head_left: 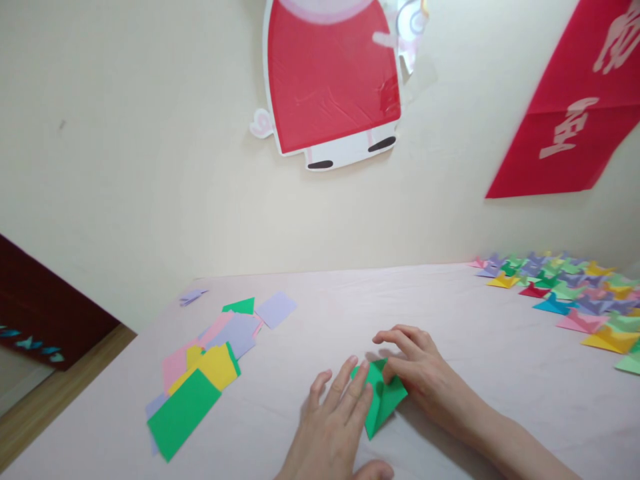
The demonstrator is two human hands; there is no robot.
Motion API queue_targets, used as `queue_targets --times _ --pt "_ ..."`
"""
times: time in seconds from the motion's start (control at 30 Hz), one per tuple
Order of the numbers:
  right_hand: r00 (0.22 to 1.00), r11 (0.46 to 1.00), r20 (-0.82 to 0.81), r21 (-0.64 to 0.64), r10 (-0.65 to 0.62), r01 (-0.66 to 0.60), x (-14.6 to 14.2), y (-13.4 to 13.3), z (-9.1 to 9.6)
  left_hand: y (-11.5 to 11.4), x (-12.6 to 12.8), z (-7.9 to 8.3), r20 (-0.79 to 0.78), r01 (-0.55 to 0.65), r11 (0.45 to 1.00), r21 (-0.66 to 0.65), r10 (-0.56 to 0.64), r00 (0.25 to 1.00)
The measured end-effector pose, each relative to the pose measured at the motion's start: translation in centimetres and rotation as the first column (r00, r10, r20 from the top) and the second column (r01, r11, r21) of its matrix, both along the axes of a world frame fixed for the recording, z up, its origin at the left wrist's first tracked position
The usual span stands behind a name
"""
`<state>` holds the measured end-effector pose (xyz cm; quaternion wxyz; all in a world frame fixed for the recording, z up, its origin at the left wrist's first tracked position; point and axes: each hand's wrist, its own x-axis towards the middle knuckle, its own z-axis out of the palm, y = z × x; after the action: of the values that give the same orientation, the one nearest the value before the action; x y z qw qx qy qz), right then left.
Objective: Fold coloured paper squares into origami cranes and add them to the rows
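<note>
A partly folded green paper [384, 399] lies on the pale table [320, 300] near its front. My left hand [333, 430] rests flat over the paper's left side, fingers stretched out and pressing it down. My right hand [417, 367] is on the paper's upper right corner, its thumb and fingers pinched on a flap there.
A loose pile of flat coloured paper squares [205, 370], green, yellow, pink and lilac, lies to the left. Several finished folded paper pieces [575, 293] in many colours cover the table's right back. A cartoon cut-out [333, 80] and a red banner [575, 113] hang on the wall behind.
</note>
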<state>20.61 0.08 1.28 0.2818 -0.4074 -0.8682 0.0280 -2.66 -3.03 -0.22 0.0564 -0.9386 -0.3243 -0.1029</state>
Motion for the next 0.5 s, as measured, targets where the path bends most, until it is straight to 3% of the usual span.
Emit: queue_targets --times 0.13,0.27,0.4,0.5 --pt "0.999 0.998 0.033 0.055 -0.030 0.028 0.9 0.5 -0.2 0.1 0.1 -0.3 -0.008 0.040 0.999 0.000 -0.040 0.999" --pt "0.991 0.994 0.135 0.112 -0.012 -0.004 1.4 0.5 -0.5 -0.2 0.5 -1.5 0.034 0.008 0.994 0.107 -0.012 0.999" --pt "0.979 0.985 0.202 0.170 0.005 -0.040 1.4 -1.2 -0.8 -0.7 0.6 -2.4 0.068 -0.005 0.981 0.196 -0.008 0.998" --pt "0.988 0.987 0.138 0.136 0.070 -0.089 1.3 -2.5 -0.7 -1.0 0.7 -2.5 0.092 -0.023 0.983 0.181 0.006 0.996"
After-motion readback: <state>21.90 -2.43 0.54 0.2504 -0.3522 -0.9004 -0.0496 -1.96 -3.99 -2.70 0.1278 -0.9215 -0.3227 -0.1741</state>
